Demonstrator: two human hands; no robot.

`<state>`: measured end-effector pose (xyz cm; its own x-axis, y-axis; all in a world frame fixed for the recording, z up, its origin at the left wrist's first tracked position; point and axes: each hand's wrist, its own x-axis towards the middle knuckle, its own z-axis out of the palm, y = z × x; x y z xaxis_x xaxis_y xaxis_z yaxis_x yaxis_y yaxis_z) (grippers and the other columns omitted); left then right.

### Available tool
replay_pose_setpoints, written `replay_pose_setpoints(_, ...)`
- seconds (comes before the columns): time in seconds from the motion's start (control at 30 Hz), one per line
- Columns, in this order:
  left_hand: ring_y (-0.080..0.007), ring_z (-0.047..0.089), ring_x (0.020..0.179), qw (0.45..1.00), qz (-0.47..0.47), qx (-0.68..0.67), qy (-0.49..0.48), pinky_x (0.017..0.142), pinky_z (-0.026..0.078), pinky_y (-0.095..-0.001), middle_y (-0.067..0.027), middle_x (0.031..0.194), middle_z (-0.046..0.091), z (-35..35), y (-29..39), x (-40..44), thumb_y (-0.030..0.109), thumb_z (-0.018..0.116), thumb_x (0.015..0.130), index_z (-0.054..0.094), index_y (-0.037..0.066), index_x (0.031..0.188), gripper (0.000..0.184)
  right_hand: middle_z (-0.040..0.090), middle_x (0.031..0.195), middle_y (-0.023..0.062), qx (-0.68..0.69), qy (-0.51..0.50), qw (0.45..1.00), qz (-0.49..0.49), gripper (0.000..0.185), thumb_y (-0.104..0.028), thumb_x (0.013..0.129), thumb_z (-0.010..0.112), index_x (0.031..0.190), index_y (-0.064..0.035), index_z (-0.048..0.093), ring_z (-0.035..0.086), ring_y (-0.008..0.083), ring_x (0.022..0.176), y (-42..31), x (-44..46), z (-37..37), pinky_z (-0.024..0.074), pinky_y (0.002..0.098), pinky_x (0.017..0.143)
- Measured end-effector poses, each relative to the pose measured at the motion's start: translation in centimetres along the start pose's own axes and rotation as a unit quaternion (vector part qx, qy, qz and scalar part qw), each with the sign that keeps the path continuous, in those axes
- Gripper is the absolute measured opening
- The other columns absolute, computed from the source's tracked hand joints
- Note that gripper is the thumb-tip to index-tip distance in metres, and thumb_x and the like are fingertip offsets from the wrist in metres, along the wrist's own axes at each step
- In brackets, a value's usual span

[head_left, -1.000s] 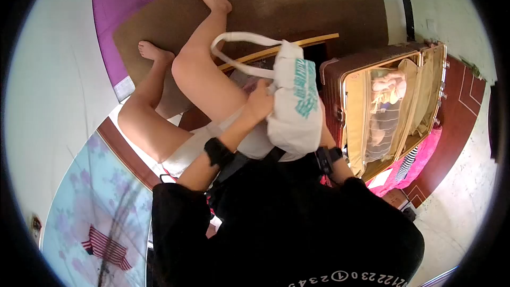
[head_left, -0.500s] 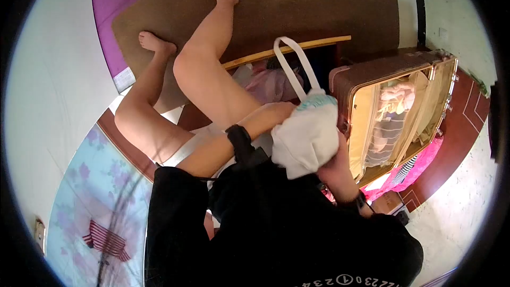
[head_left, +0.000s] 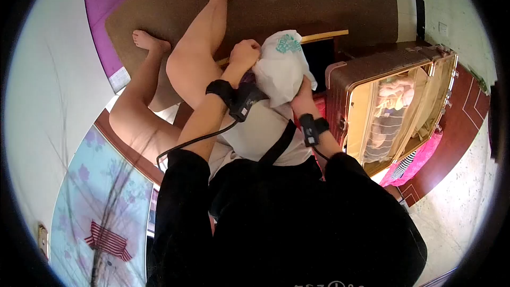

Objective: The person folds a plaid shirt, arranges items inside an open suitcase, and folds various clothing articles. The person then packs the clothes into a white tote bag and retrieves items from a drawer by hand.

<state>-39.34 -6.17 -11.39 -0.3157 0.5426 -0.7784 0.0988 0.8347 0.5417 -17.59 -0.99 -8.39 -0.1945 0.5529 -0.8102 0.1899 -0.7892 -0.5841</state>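
Note:
A white cloth bag (head_left: 281, 74) with teal lettering is held bunched up above the lap, over the edge of an open drawer. My left hand (head_left: 246, 54) is closed at the bag's upper left side, its fingers curled on the cloth. On the lower right side, my right hand (head_left: 303, 93) grips the bag, its fingers partly hidden behind the fabric. The bag's strap no longer shows. Both wrists wear black bands with small devices.
An open brown suitcase (head_left: 366, 69) holding clothes behind a mesh divider stands to the right. Pink fabric (head_left: 419, 159) lies beyond it. A drawer's wooden edge (head_left: 329, 35) is in front. A red-striped cloth (head_left: 109, 241) rests on blue floral fabric at lower left.
Both hands have carried the bag forward, away from the body, and it has turned. Its strap has dropped out of sight. The left hand has come out from behind it.

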Motion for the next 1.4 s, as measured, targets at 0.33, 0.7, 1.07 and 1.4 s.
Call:
replay_pose_setpoints(0.33,-0.033,0.045,0.122,0.942,0.089,-0.056,-0.318,0.1,0.036,-0.0379,-0.02,0.133,0.047,3.4,4.4,-0.6,0.075,0.051,0.072,0.045,0.003,0.133,0.095,0.055,0.125,0.0108,0.165,0.108,0.977,0.078,0.044,-0.034,0.095,0.036,0.129,-0.0082,0.047,0.056,0.0271,0.11,0.0,-0.4,0.6,0.0473,0.0402,0.092)
replay_pose_setpoints(0.7,-0.0347,0.022,0.137,0.928,-0.033,-0.133,-0.347,0.11,0.021,-0.0415,-0.0229,0.149,0.019,9.9,5.1,5.0,0.078,0.044,0.073,0.022,0.003,0.145,0.106,0.046,0.134,0.008,0.184,0.14,0.968,0.097,0.049,-0.042,0.096,0.035,0.134,-0.0115,0.042,0.043,0.0292,0.121,3.1,8.0,-7.9,0.0368,0.0403,0.101)
replay_pose_setpoints(1.07,-0.0334,0.049,0.117,0.958,0.155,0.144,-0.192,0.097,0.04,-0.0413,-0.0198,0.123,0.053,8.3,6.3,4.4,0.024,0.057,0.081,0.053,0.004,0.122,0.045,0.044,0.131,0.0254,-0.613,0.096,0.731,-0.283,0.061,-0.025,0.082,0.06,0.131,0.0055,0.041,0.035,0.0384,0.126,4.8,8.4,0.4,0.0244,0.0492,0.106)
replay_pose_setpoints(1.4,-0.0412,0.052,0.108,0.969,0.133,0.21,-0.006,0.092,0.042,-0.0455,-0.0267,0.117,0.055,5.4,1.5,3.7,0.025,0.047,0.09,0.05,-0.005,0.12,0.043,0.059,0.108,0.0244,-0.389,0.017,0.892,-0.229,0.04,-0.014,0.08,0.052,0.117,0.0016,0.051,0.054,0.04,0.103,2.5,6.5,3.7,0.0437,0.0428,0.089)
